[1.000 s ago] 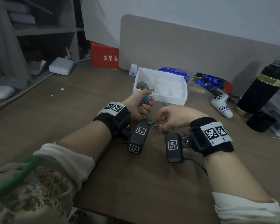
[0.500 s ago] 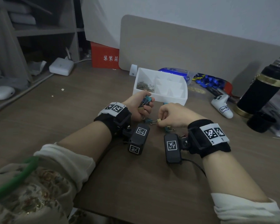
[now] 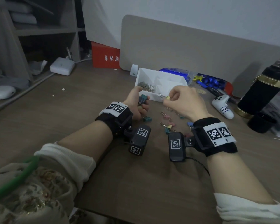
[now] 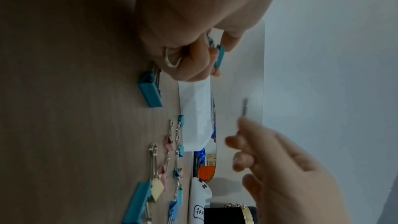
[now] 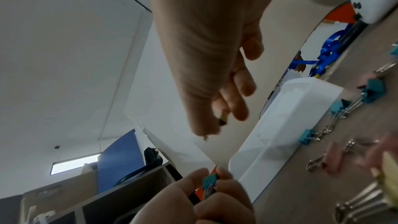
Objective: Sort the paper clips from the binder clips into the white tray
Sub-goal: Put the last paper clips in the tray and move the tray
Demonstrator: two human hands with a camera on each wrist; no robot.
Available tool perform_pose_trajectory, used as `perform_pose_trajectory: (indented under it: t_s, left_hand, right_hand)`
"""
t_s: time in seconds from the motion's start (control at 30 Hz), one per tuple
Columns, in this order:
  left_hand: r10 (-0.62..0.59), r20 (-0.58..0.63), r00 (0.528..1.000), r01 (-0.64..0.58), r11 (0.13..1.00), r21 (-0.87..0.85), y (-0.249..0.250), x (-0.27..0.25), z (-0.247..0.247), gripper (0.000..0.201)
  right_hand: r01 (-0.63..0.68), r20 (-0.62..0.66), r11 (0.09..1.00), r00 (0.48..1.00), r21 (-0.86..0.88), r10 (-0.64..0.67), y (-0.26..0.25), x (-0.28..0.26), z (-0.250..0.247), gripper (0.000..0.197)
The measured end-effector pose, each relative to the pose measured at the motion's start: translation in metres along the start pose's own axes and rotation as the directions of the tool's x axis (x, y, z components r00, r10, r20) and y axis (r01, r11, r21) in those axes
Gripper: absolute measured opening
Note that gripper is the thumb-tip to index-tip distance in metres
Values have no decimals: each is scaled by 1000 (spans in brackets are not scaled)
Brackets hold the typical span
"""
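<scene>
My left hand (image 3: 142, 101) grips several teal binder clips (image 3: 143, 97) in a bunch just left of the white tray (image 3: 171, 79); the left wrist view shows one teal clip (image 4: 219, 55) pinched at the fingertips. My right hand (image 3: 167, 98) is raised in front of the tray and pinches a small yellow binder clip (image 3: 168, 97) whose silver handle points left. Paper clips (image 3: 146, 86) lie in the tray's left compartment. Loose binder clips (image 3: 167, 122) in pink, teal, yellow and blue are scattered on the desk between my wrists. One teal binder clip (image 4: 149, 89) lies under my left hand.
A black flask (image 3: 262, 94) and a white controller (image 3: 222, 106) stand to the right. Blue lanyards (image 3: 208, 80) lie behind the tray, against the beige divider panel (image 3: 192, 49). A red box (image 3: 105, 57), a white adapter (image 3: 61, 66) and a white mouse (image 3: 2, 92) are at the back left.
My right hand has lifted off the desk with the small yellow binder clip and moved up toward the tray. My left hand has stayed in place with its teal clips.
</scene>
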State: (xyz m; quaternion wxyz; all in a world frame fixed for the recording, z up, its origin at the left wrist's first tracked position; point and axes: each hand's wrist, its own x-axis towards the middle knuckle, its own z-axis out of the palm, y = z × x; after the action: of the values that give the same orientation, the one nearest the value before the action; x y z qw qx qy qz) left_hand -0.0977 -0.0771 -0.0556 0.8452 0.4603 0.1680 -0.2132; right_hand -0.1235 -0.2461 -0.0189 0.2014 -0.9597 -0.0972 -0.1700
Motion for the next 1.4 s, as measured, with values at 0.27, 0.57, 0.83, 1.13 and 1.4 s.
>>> perform_pose_trajectory:
  t_s: [0.27,0.57,0.83,1.13,1.4]
  left_hand:
    - [-160,170,973,124,971,204,-1,-11,6,53]
    - [36,118,992,-38,999,17,1,-3,7,26]
    - [110,59,992,-104,991,-86,5,7,0,25]
    - [46,99,994,-43,998,-37,4,3,3,30]
    - [-52,92,994,56,998,-43,3,1,-1,45]
  right_hand:
    - [55,24,966,998,253,-63,-12,-2,12,27]
    - [92,6,950,995,299,-98,-12,-2,13,6]
    - [121,532,992,839,17,-112,-13,-9,29,42]
    - [89,454,993,890,-73,-46,-17,-8,38,21]
    - [-58,282,998,958,-13,60,-9,-6,24,19]
